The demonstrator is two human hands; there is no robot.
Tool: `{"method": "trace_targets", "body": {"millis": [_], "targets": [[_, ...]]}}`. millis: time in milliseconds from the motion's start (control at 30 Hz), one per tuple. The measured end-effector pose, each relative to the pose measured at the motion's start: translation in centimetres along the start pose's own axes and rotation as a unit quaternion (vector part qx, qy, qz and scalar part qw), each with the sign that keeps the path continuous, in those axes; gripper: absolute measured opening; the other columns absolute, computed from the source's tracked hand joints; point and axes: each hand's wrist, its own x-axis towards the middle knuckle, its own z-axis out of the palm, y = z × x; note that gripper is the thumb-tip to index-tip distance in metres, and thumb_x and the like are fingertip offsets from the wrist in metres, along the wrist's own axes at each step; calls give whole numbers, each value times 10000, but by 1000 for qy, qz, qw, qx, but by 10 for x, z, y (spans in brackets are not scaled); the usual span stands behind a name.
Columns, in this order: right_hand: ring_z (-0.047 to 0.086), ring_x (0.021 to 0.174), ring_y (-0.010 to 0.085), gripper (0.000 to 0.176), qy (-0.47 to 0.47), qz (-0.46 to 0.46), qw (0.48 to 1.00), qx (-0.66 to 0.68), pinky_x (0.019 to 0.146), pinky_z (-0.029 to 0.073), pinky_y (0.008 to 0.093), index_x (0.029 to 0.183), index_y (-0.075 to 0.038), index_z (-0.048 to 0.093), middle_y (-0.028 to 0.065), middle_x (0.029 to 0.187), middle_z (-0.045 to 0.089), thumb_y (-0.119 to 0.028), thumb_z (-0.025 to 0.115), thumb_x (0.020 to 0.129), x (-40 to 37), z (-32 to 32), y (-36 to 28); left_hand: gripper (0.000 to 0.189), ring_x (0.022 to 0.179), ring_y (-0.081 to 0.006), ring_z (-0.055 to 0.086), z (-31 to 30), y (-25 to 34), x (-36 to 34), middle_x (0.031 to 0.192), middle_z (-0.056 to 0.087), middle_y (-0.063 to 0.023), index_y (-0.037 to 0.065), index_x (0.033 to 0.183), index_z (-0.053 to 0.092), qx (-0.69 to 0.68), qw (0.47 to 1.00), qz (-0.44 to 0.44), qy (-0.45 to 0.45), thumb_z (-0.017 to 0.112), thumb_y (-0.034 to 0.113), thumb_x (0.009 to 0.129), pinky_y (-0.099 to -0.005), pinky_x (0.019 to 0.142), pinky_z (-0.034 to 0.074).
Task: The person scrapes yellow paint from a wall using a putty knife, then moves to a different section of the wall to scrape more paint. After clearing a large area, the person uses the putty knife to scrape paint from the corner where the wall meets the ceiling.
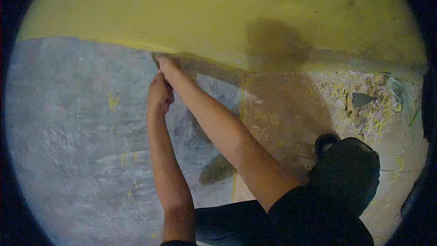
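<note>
My right hand (167,67) is closed at the line where the yellow wall (182,9) meets the grey-blue surface (82,109). A dark flat scraper blade (155,58) shows beside its fingers, against the foot of the yellow wall. Just below it, my left hand (159,93) is curled into a fist, touching or nearly touching the right. The scraper's handle is hidden by the fingers, so whether the left hand also grips it cannot be made out.
On the right, a pile of yellow flakes (368,120) lies along the wall, with a grey pointed blade (363,99) on it. Crumpled clear plastic (400,92) is beside the pile. My dark-clothed leg (350,173) is at lower right. Shadows fall on the wall.
</note>
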Motion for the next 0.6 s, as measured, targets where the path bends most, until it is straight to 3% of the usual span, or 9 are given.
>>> {"method": "trace_targets", "body": {"millis": [100, 133, 233, 367, 433, 500, 567, 600], "targets": [[533, 955, 242, 501, 1, 20, 1000, -5, 668, 498, 393, 1299, -69, 465, 101, 1221, 502, -264, 599, 858, 30, 2, -17, 363, 351, -111, 303, 9, 25, 0, 518, 390, 16, 120, 725, 477, 68, 998, -13, -7, 385, 364, 977, -273, 346, 227], [530, 970, 242, 506, 1, 23, 1000, -10, 675, 499, 394, 1306, -71, 459, 100, 1235, 496, -263, 597, 859, 25, 0, -14, 360, 363, -112, 315, 8, 22, -3, 528, 405, 9, 108, 738, 490, 143, 989, 28, -6, 387, 358, 975, -282, 351, 236], [523, 1015, 242, 522, 6, 13, 1000, -18, 695, 503, 396, 1329, -75, 443, 97, 1280, 477, -260, 588, 863, -9, -3, 3, 366, 366, -115, 302, 10, 14, -25, 526, 400, 8, 97, 741, 494, 101, 993, -36, 57, 379, 354, 975, -295, 352, 237], [513, 1075, 243, 543, 18, 27, 999, -17, 722, 509, 400, 1358, -80, 421, 94, 1339, 451, -256, 577, 868, 16, -4, -13, 387, 365, -119, 299, 7, 11, -2, 521, 385, 15, 92, 736, 488, 153, 987, 11, 39, 375, 373, 977, -296, 346, 245], [508, 1105, 244, 554, 12, 34, 999, -26, 735, 512, 402, 1373, -83, 410, 93, 1368, 439, -253, 571, 871, 6, -8, -9, 375, 360, -109, 304, 12, 23, -4, 520, 387, 22, 98, 753, 493, 79, 996, -24, 17, 373, 374, 978, -276, 339, 247], [503, 1135, 244, 565, 10, 27, 999, -32, 748, 514, 403, 1388, -86, 399, 91, 1398, 426, -251, 565, 873, -10, -7, 0, 351, 365, -92, 306, 6, 23, -24, 528, 393, 29, 109, 773, 492, 70, 997, 1, 20, 379, 369, 979, -257, 342, 243], [498, 1165, 244, 577, 16, 16, 999, -29, 762, 517, 405, 1403, -88, 389, 89, 1427, 413, -249, 559, 876, -7, 3, 2, 335, 369, -77, 300, 1, 29, -25, 536, 397, 33, 116, 802, 491, 45, 995, -80, 31, 386, 379, 983, -251, 343, 235], [654, 673, 239, 486, 70, 48, 996, 10, 618, 515, 382, 1227, -37, 547, 150, 1009, 655, -284, 671, 827, 1, 2, 4, 335, 369, -77, 300, 4, 31, -19, 536, 397, 33, 116, 802, 491, 47, 995, -83, 32, 386, 379, 983, -251, 343, 235]]}}
